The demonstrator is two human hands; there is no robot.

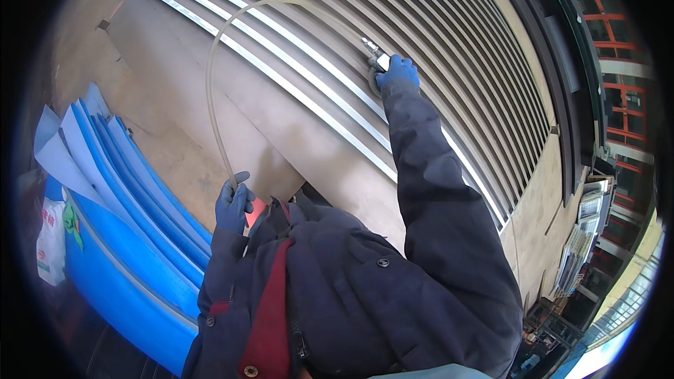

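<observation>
My right hand [399,73], in a blue glove, reaches far forward over a row of long metal bars [323,74]. Its fingers are wrapped round an air sander [380,61] with a silver hose fitting and a rounded edge at its underside, which is partly hidden by the hand. From the fitting a pale, see-through air hose [209,84] arcs left and back towards me. The hose's near end runs into my left hand [234,203], also gloved in blue, whose fingers are closed round it close to my body.
The bars lie side by side on a brown board surface [168,77]. Stacked blue sheets [133,189] lean at the left, with a white plastic bag [50,242] beside them. Dark long beams [554,35] run along the far right. Framed panels [583,235] stand beyond, near red-framed windows [625,119].
</observation>
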